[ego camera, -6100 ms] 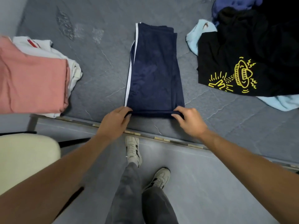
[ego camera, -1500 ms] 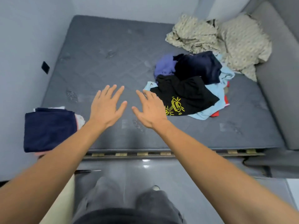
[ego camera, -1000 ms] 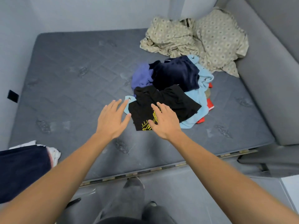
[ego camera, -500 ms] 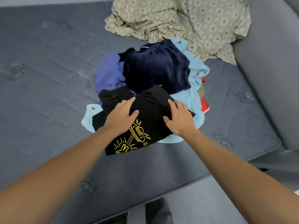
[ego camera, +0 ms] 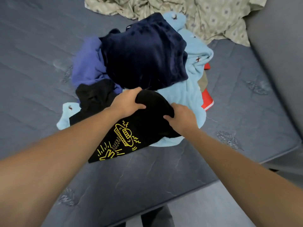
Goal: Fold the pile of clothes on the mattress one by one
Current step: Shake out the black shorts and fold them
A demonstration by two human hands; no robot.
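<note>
Black shirt [ego camera: 131, 136] with yellow print: top of clothes pile [ego camera: 144, 63], near front edge of mattress [ego camera: 147, 177]. Left hand [ego camera: 127, 102] and right hand [ego camera: 182, 118] now both gripping bunched black fabric; half second ago they only rested flat on it. Navy piece done earlier, out of view. Judgement: next garment picked, lift-out starting. Light blue cloth [ego camera: 182, 94] underneath may drag along. Patterned sheet [ego camera: 205, 17] behind pile.
</note>
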